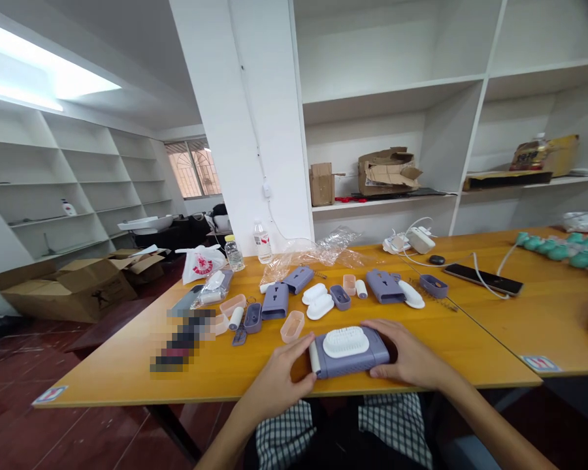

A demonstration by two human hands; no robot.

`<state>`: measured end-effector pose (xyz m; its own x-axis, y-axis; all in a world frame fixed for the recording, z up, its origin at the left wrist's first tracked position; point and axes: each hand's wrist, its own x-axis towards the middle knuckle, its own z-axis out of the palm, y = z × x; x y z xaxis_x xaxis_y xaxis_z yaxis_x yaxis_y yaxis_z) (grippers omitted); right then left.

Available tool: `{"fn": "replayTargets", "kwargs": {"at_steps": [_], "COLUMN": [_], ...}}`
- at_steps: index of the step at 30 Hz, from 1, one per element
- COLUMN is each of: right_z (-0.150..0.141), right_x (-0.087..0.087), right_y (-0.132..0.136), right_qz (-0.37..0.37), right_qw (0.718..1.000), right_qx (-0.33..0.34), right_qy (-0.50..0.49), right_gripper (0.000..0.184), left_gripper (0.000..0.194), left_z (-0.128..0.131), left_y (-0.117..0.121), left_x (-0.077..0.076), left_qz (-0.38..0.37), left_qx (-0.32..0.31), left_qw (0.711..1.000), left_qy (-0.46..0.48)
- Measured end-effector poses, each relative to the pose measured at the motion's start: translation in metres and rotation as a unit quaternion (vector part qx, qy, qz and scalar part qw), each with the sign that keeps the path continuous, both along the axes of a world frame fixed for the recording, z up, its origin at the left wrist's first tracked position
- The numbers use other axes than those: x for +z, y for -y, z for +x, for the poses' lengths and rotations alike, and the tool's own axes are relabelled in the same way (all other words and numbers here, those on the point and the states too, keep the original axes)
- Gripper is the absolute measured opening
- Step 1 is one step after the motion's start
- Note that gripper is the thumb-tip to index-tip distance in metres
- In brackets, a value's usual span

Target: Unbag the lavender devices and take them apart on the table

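Observation:
A purple plastic case point(355, 365) rests at the table's front edge. On its top face is a white oval brush head point(345, 342) with bristles, and a white roller point(314, 358) stands at its left end. My left hand point(284, 371) pinches the roller end between thumb and fingers. My right hand point(409, 356) grips the opposite end, fingers along the far corner and thumb at the near side. A clear pinkish cup point(293, 326) lies just beyond my left hand. White oval pieces point(320, 305) are behind the held case.
More purple casings point(275, 301), point(385, 287) and small purple caps point(340, 297) lie across the table point(127, 372). Bottles point(262, 241) and crumpled plastic wrap point(318, 251) are by the pillar. A phone point(485, 279) with a cable is at the right, near green items point(563, 248).

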<state>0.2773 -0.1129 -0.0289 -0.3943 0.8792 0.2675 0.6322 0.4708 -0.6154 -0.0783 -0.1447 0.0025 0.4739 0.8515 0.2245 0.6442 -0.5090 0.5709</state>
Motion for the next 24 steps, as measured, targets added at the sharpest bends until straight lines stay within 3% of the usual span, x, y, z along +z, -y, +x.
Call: {"fn": "replayTargets", "kwargs": {"at_steps": [7,24], "right_z": [-0.001,0.002], "right_x": [0.013,0.007], "right_y": [0.004,0.002], "right_qz": [-0.010,0.038], "right_qw": [1.000,0.999], "right_qx": [-0.004,0.007], "right_qy": [-0.003,0.012], "right_gripper": [0.102,0.090], "left_gripper": [0.072,0.069], "left_z": [0.002,0.007], "left_y": [-0.003,-0.005], "left_x": [0.005,0.010], "left_qz": [0.001,0.030], "left_qx": [0.003,-0.057], "left_qw": [1.000,0.998], "left_qy": [-0.020,0.021]}}
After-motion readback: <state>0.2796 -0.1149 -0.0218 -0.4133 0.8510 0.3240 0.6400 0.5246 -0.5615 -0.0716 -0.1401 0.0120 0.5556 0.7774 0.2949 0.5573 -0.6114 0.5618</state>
